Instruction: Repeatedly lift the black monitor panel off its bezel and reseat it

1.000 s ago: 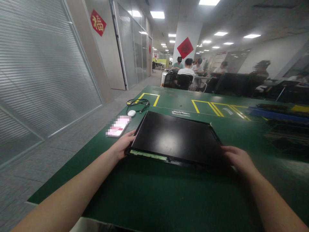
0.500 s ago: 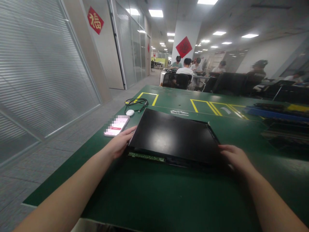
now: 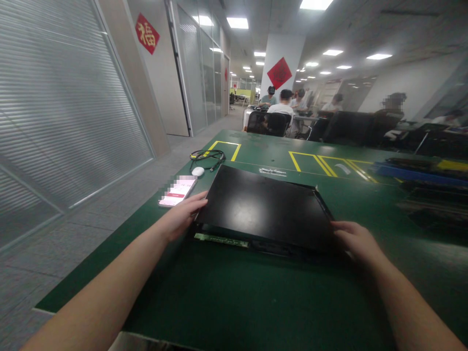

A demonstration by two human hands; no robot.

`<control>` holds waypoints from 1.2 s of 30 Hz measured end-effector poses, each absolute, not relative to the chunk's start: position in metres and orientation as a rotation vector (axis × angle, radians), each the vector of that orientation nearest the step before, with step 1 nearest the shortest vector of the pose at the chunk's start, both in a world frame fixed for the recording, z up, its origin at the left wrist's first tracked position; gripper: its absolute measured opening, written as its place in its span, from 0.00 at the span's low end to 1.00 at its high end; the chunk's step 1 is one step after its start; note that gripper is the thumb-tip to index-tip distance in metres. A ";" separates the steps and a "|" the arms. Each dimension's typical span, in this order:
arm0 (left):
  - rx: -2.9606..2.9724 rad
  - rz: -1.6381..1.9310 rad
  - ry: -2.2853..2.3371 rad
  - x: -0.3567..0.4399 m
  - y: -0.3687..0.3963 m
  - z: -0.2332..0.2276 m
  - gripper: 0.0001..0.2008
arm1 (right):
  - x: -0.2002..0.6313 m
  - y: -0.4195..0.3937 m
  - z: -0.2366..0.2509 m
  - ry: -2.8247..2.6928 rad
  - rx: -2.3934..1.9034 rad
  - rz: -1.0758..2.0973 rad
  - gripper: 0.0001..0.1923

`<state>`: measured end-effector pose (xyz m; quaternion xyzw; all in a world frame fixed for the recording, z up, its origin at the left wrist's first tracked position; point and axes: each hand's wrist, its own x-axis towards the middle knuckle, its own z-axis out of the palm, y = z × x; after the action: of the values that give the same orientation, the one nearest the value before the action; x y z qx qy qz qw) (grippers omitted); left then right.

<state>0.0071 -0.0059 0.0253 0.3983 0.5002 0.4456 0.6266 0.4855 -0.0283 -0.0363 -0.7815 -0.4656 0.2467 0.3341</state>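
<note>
A black LCD screen panel (image 3: 263,204) lies tilted above a dark frame (image 3: 323,202) on the green table. Along its near edge, a narrow green circuit board (image 3: 221,240) shows below a dark gap. My left hand (image 3: 185,214) grips the panel's left edge, fingers along the side and a fingertip over the rim. On the opposite side, my right hand (image 3: 358,239) is closed on the right edge near the front corner. The undersides of both hands' grips are hidden.
Left of the panel lie a lit phone (image 3: 178,190), a white rounded case (image 3: 198,171) and a coiled black cable (image 3: 206,157). Yellow tape marks the green table (image 3: 256,297). Dark parts and a blue tray (image 3: 405,170) sit at right. Several people sit beyond.
The gap between the panel's near edge and the green circuit board looks slightly wider. My left fingertip now shows over the rim. My right hand has hardly moved.
</note>
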 end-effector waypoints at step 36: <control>1.118 1.196 0.635 0.008 -0.014 0.023 0.31 | 0.486 -0.024 -0.038 -0.740 -1.689 0.849 0.18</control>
<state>0.0083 -0.0145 0.0226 0.4898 0.2782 0.5242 0.6387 0.4858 -0.0241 -0.0383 -0.7066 -0.3097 0.3554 0.5277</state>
